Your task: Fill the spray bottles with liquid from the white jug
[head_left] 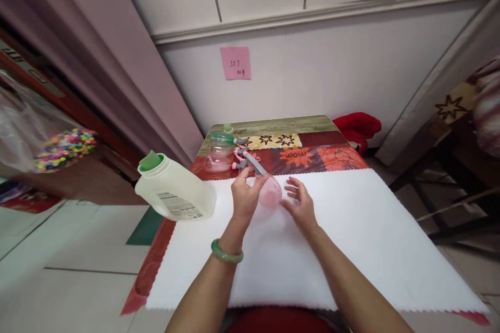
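Note:
A small pink clear spray bottle (269, 191) lies on its side on the white cloth (351, 239), its pink and grey trigger head (247, 158) pointing away from me. My left hand (244, 197), a green bangle on the wrist, is closed round the bottle's neck. On the bottle's right side rests my right hand (300, 203), fingers spread and touching its body.
A big milky jug with a green lid (174, 190) stands at the table's left edge. Behind the hands stands a second clear spray bottle with a green head (219, 153). The patterned tablecloth (312, 156) meets the wall. Left is floor and a bag of coloured beads (64, 148).

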{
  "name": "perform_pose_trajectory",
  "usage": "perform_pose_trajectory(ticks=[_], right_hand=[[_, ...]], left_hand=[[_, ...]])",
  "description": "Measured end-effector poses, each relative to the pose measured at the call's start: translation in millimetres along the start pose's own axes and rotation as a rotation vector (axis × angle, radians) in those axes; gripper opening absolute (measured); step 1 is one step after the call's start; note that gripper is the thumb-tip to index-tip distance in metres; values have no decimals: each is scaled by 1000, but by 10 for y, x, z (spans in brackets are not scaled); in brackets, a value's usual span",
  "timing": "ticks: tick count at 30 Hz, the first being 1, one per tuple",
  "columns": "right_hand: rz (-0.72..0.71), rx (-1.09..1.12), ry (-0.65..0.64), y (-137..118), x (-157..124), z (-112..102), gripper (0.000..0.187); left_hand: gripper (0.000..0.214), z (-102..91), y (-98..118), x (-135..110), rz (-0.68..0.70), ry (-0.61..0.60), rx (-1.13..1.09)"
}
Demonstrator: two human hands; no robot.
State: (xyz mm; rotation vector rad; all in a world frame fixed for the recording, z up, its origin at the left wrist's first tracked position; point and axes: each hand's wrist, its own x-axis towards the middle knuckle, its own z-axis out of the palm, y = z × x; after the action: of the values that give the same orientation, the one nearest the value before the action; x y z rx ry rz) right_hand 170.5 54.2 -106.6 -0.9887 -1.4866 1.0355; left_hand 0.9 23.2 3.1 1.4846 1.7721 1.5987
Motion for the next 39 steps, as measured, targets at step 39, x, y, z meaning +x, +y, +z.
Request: perform_pose_trajectory(ticks=[39], right_hand=[[518,859,-850,-428,-103,-100,96]], left_hand=[[26,-69,165,-181,-460,-486,-823]])
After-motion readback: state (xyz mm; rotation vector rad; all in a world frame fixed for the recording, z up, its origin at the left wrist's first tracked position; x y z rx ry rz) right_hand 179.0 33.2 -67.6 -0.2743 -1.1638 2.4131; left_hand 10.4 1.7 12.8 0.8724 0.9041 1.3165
